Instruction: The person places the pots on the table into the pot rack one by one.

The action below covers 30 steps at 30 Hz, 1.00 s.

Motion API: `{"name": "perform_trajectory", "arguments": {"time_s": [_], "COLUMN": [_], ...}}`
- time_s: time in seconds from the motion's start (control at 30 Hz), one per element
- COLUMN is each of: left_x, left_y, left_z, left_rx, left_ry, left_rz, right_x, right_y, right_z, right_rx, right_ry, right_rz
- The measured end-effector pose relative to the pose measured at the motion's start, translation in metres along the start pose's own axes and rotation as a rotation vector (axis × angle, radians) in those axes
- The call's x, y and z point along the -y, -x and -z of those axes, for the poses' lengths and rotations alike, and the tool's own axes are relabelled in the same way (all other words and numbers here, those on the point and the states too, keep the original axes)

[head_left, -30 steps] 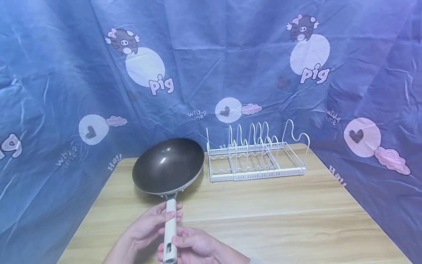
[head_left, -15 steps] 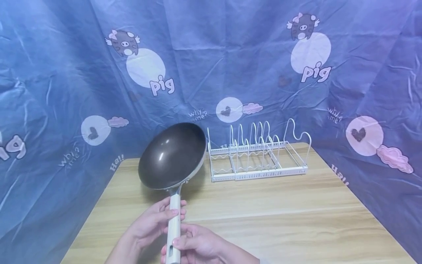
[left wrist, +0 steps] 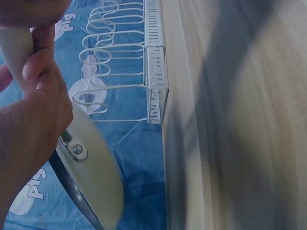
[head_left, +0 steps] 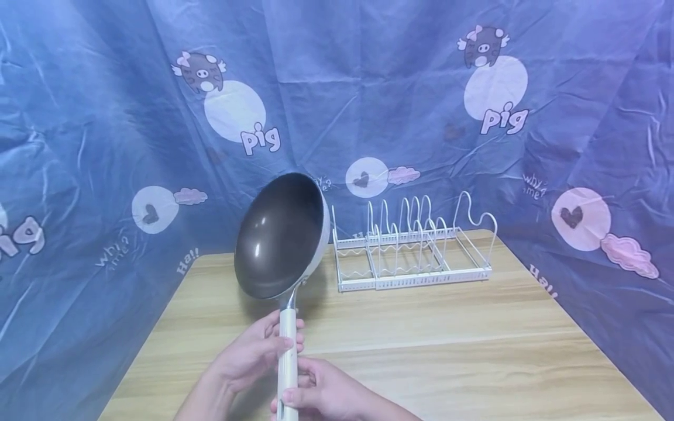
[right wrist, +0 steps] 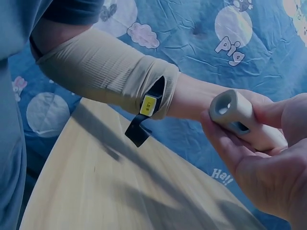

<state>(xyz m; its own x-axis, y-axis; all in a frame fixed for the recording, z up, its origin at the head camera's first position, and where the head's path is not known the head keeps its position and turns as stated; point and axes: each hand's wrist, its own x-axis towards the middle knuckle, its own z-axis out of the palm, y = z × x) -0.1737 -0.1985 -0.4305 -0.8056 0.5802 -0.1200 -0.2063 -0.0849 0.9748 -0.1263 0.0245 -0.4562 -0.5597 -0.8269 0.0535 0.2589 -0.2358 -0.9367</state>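
A wok (head_left: 279,237) with a dark inside and a pale outside is held up over the table, tilted so its bowl faces left. My left hand (head_left: 253,354) grips the upper part of its cream handle (head_left: 288,356), near the metal joint. Lower down, my right hand (head_left: 329,389) holds the handle's end, thumb across the front. The left wrist view shows the wok's pale outer side (left wrist: 98,163) and a rivet by the handle. In the right wrist view the handle's hollow end (right wrist: 225,103) sits between thumb and fingers.
A white wire pan rack (head_left: 416,280) with several upright loops stands at the back of the wooden table (head_left: 474,345), right of the wok. A blue curtain (head_left: 326,105) printed with pigs hangs close behind and at both sides.
The wok has risen and rolled from facing mostly upward to standing steeply on its side, bowl to the left. Both hands keep hold of the handle and have shifted slightly right.
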Motion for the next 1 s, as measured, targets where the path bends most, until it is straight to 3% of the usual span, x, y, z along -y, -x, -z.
{"name": "perform_trajectory", "arguments": {"time_s": [0.23,0.37,0.63,0.8,1.0], "left_x": [-0.001,0.0,-0.005,-0.011,-0.017], "left_y": [-0.011,-0.02,-0.031,-0.037,-0.045], "left_z": [-0.014,-0.02,-0.031,-0.04,-0.051], "left_rx": [-0.045,-0.024,0.0,0.004,0.032], "left_ry": [-0.045,-0.051,-0.062,-0.062,-0.06], "left_rz": [0.001,-0.015,-0.079,-0.091,-0.103], "right_x": [-0.003,-0.006,-0.006,-0.004,-0.002], "right_y": [0.009,0.015,0.023,0.03,0.038], "right_z": [0.006,0.01,0.017,0.022,0.023], "right_rx": [-0.096,-0.17,-0.178,-0.168,-0.224], "right_ry": [0.22,0.285,0.19,0.185,0.214], "right_rz": [0.042,0.036,0.082,0.115,0.138]}}
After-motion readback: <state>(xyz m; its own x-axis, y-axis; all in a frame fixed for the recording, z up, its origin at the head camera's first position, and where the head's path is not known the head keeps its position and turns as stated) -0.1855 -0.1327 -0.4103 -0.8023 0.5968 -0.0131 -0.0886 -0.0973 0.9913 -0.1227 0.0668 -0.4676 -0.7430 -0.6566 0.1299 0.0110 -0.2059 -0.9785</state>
